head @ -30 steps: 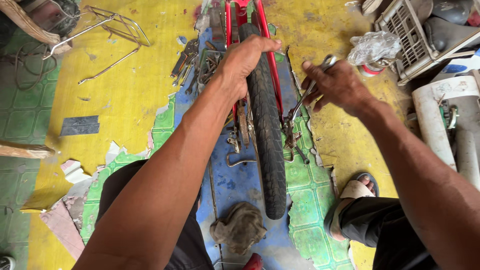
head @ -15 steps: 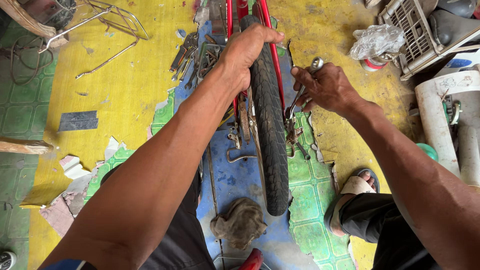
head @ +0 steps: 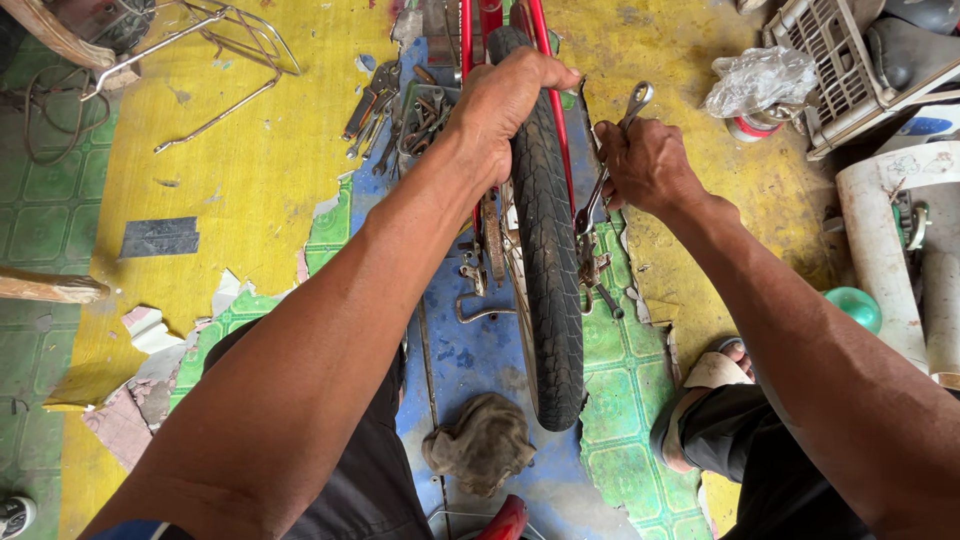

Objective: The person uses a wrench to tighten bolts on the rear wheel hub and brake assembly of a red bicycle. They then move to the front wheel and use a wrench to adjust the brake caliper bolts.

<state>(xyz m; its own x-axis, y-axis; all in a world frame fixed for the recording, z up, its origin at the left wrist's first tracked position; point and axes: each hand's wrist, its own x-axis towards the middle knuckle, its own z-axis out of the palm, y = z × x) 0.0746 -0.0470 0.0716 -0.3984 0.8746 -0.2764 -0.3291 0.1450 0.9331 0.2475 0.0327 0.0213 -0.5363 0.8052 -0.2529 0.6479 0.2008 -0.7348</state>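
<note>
Black rubber under one palm, steel in the other: two hands work at a bicycle wheel.

Left hand (head: 505,105) is closed over the top of the black tyre (head: 545,260), which stands upright between red frame tubes (head: 478,30) above the peeling painted floor (head: 250,180). Right hand (head: 648,165), just beside the tyre, is clenched around a silver wrench (head: 610,150) angled down toward the axle. Loose tools (head: 400,115) lie near the left hand; a dirty rag (head: 480,445) sits near the wheel's lower end.
</note>
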